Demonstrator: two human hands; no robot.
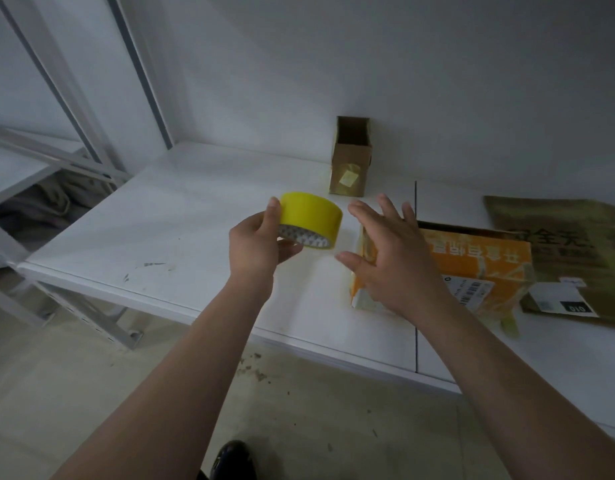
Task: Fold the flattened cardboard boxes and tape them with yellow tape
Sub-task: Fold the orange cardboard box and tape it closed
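Your left hand (257,244) grips the yellow tape roll (311,220) just left of the orange box (479,268), core face turned toward you, while your right hand (392,258), fingers spread and holding nothing, sits over the box's left end, nearer it, box long axis running rightward

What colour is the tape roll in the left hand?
Yellow tape roll, with a grey-and-white patterned core, seen best in the head view.

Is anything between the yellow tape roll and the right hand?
No. In the head view, only bare white tabletop shows between the round yellow tape roll, gripped by the left hand, and the open right hand.
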